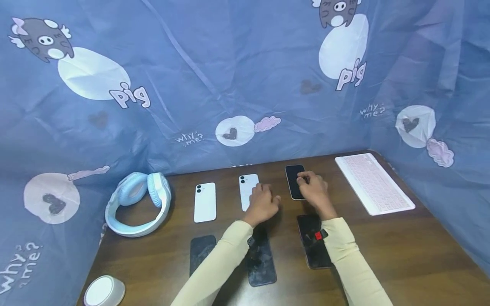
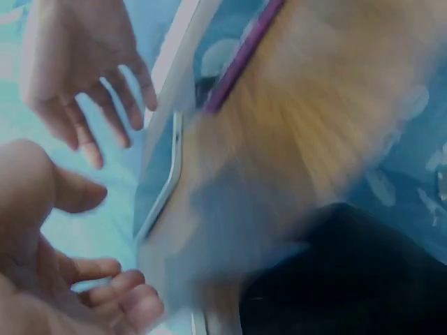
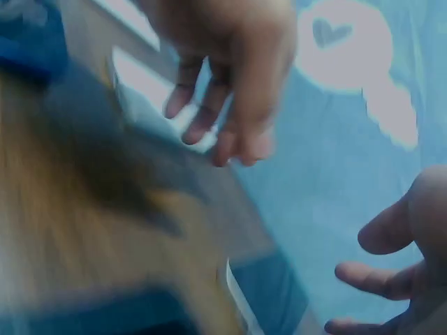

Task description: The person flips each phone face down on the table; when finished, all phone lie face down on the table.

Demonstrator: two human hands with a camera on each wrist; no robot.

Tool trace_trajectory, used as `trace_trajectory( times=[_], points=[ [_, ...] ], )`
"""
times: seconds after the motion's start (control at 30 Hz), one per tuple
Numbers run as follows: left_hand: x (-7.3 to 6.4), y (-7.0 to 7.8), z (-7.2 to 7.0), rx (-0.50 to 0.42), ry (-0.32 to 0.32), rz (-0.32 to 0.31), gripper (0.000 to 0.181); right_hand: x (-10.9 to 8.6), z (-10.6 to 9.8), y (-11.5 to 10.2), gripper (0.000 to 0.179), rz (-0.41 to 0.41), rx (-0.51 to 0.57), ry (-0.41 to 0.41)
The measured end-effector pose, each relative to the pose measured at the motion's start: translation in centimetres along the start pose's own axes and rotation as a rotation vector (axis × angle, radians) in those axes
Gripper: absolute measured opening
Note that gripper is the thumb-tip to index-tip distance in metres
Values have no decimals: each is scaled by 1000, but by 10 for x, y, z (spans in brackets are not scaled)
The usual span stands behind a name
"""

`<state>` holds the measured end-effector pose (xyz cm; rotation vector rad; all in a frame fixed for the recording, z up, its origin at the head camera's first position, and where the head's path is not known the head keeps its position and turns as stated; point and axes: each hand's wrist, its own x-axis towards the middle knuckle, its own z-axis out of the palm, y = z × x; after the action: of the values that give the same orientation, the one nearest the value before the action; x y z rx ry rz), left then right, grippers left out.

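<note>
The likeliest trouble is a poor hold: the pale phone with a dual camera [image 1: 249,185], just above the centre of the frame, and the dark-screened phone [image 1: 294,182], right of centre, both lie flat on the tabletop [image 1: 386,255], so fingertips could skid on them rather than lift them. The left hand [image 1: 263,205] hangs over the pale phone's lower right corner, the right hand [image 1: 315,190] over the dark screen; contact cannot be told. Both hands have fingers loosely curved and apart, with nothing visible between them.

A forward shove could push either phone toward the cloth backdrop [image 1: 298,140], since both lie near the far edge. A lowered forearm or wrist strap could scrape or shift the black phone at lower centre [image 1: 263,265] or the black phone at lower right of centre [image 1: 311,246], which lie beneath the wrists.

As for containers, only the white cylinder [image 1: 104,292] at lower left might be one; its top looks covered, and whether it holds anything cannot be told.
</note>
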<state>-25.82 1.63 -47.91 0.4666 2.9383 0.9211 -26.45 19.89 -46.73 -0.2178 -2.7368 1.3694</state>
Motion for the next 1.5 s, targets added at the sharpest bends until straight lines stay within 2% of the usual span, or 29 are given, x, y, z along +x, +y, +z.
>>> trace_trajectory(
  times=[0.1, 0.2, 0.27, 0.37, 0.47, 0.5, 0.57, 0.63, 0.77, 0.83, 0.93, 1.1, 1.17, 1.23, 1.3, 1.37, 1.43, 1.5],
  points=[
    [5, 15, 15, -64, -120, 37, 61, 6, -4, 16, 41, 80, -10, -21],
    [7, 27, 26, -106, -222, 26, 70, 9, -3, 22, 44, 155, 139, -75],
    [7, 31, 33, -116, -230, 28, 72, 11, -3, 22, 46, 180, 280, -70],
    [8, 34, 37, -196, -206, 34, 75, 10, -6, 18, 46, 205, 500, -23],
    [9, 33, 38, -354, -191, 43, 77, 6, -8, 14, 44, 202, 618, 18],
    [10, 33, 38, -420, -193, 43, 78, 5, -7, 13, 44, 187, 621, 17],
    [10, 32, 36, -524, -198, 31, 80, 3, -5, 12, 46, 143, 577, -17],
    [12, 31, 35, -553, -169, 14, 78, 2, -1, 13, 46, 91, 449, -51],
    [18, 30, 34, -452, -76, -2, 65, 4, 5, 24, 43, -15, 68, -37],
    [21, 30, 34, -406, -51, 2, 59, 5, 7, 28, 39, -55, -48, -7],
    [23, 30, 32, -408, -70, -24, 61, 5, 7, 30, 37, -94, -101, -2],
    [26, 30, 29, -417, -99, -60, 65, 9, 4, 30, 36, -100, -102, -28],
    [26, 30, 26, -411, -109, -55, 65, 10, 2, 31, 36, -101, -102, -47],
    [25, 29, 23, -347, -112, -12, 62, 7, -3, 29, 36, -123, -121, -58],
    [18, 29, 18, -268, -111, 33, 53, -3, -11, 24, 36, -127, -155, -67],
    [4, 30, 12, -179, -134, 68, 39, -22, -22, 21, 37, -128, -205, -75],
    [-15, 33, 5, -122, -201, 70, 30, -47, -33, 21, 38, -85, -264, -101],
    [-37, 37, -1, -97, -300, 56, 34, -74, -43, 24, 38, -36, -304, -136]
  ],
)
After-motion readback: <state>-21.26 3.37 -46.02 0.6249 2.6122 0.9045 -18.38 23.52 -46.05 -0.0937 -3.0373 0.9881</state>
